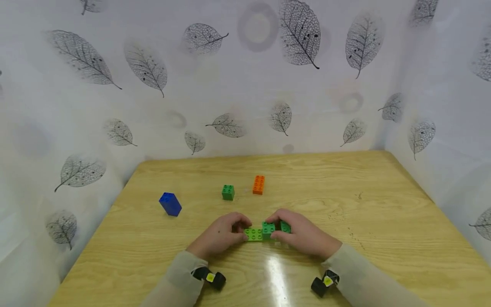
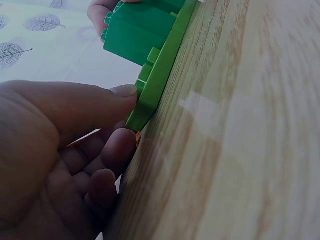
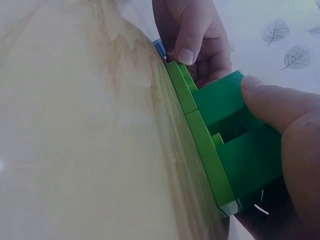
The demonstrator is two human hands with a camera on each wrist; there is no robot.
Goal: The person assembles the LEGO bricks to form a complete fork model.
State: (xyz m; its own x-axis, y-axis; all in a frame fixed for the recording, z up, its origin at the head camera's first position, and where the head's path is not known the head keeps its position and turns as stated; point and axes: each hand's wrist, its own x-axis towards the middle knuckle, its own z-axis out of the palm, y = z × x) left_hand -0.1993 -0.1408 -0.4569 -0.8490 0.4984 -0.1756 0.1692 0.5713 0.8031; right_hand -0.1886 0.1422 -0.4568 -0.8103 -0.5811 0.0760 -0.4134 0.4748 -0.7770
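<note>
Head view: lime bricks (image 1: 253,235) between left hand (image 1: 222,234), pinching their near end, and right hand (image 1: 303,233), gripping green block (image 1: 268,230) atop them.

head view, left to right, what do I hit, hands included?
Blue block → left hand → lime base → green block on it → right hand. Skipped for sideways overlap: far green block, orange block.
</note>
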